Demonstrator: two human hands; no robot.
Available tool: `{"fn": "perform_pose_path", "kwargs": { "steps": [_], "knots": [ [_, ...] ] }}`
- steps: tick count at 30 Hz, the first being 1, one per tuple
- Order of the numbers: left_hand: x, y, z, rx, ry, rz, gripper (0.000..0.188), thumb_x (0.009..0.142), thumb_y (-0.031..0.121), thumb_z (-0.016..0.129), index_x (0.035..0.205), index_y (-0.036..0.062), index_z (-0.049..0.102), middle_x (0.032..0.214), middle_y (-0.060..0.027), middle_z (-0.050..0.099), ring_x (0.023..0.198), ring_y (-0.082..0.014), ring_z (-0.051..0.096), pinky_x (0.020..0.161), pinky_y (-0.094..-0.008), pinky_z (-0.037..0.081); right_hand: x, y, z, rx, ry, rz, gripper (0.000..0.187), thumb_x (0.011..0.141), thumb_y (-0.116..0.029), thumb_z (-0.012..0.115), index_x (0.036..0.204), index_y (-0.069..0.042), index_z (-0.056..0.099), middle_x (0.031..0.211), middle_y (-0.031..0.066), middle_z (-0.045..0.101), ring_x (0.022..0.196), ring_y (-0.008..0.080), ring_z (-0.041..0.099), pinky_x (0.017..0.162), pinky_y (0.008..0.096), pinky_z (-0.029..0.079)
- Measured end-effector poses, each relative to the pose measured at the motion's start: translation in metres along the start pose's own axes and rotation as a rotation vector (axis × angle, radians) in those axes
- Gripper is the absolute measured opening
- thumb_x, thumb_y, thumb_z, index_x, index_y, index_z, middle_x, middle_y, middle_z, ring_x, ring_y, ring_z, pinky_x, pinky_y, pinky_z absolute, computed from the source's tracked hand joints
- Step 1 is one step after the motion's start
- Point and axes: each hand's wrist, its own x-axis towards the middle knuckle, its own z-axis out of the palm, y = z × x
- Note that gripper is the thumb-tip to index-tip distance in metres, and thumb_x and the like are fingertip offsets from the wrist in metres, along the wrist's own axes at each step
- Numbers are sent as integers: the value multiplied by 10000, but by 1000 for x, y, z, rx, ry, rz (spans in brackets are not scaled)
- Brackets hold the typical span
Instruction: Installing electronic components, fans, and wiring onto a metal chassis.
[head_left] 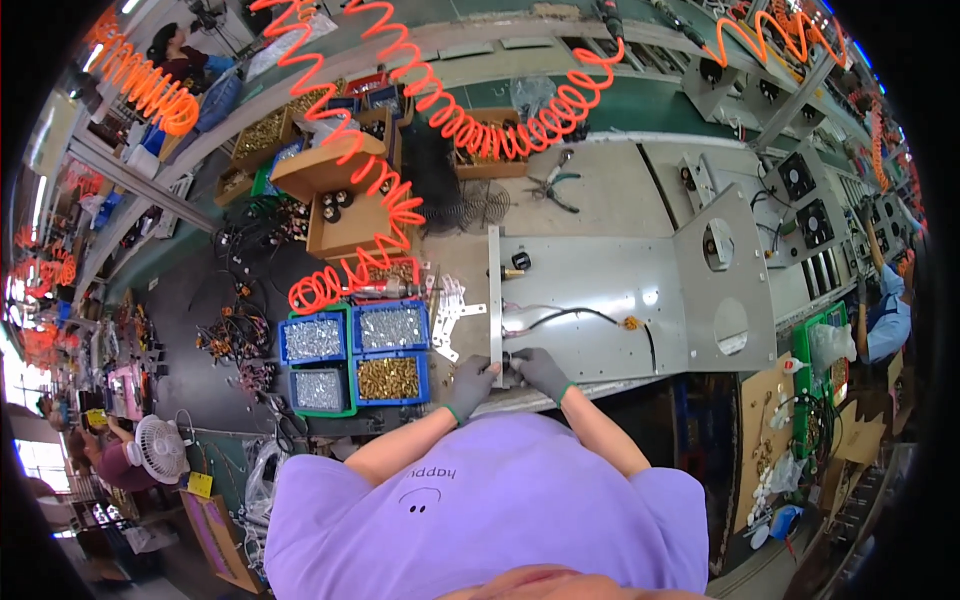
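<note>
A grey sheet-metal chassis (600, 270) lies before me, with a narrow upright edge panel (494, 300) along its left side. At the near end of that panel, my left hand (468, 388), in a grey glove, is closed against its outer face; what its fingers hold is hidden. On the inner side my right hand (541, 374), gloved too, grips a small black part (510, 361) against the panel. A similar black round part (520, 261) sits farther along the panel. A black cable (572, 312) lies curved on the chassis floor.
To the left stand blue bins of silver screws (313, 340) and brass fittings (388, 378), beside flat white brackets (457, 318). An open cardboard box (350, 222), pliers (556, 186) and wire fan guards (482, 204) lie beyond. Orange coiled hoses (480, 125) hang overhead. A co-worker (886, 312) is far right.
</note>
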Motion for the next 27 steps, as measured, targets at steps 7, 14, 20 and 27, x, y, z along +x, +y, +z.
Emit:
{"fn": "perform_pose_path", "kwargs": {
  "steps": [7, 14, 20, 27],
  "knots": [
    [13, 3, 0, -18, -2, -9, 337, 837, 299, 578, 867, -34, 617, 839, -215, 585, 791, -341, 564, 700, -392, 434, 8, -1, 10, -257, 476, -303, 374, 886, -275, 483, 1143, -11, 541, 822, 209, 640, 662, 310, 637, 662, 413, 492],
    [15, -1, 0, 38, -16, 2, 294, 831, 247, 592, 790, -44, 582, 765, -180, 551, 720, -296, 533, 663, -376, 413, 8, 3, 0, -105, 353, -149, 390, 949, -259, 417, 1258, -28, 471, 828, 119, 641, 538, 140, 574, 515, 267, 493],
    [13, 1, -5, 59, -77, -36, 300, 832, 273, 586, 836, -26, 606, 839, -186, 562, 761, -325, 539, 689, -387, 419, -8, -14, -7, 194, 185, 64, 382, 928, -205, 475, 1257, -11, 463, 892, 111, 628, 628, 130, 587, 518, 268, 502],
    [22, -2, -10, 58, -173, -145, 318, 814, 301, 610, 890, -6, 643, 933, -186, 604, 870, -335, 572, 762, -378, 446, -4, -5, 8, 43, 136, -101, 252, 899, -152, 507, 1054, 46, 526, 836, 152, 615, 661, 186, 601, 623, 328, 492]
  ]
}}
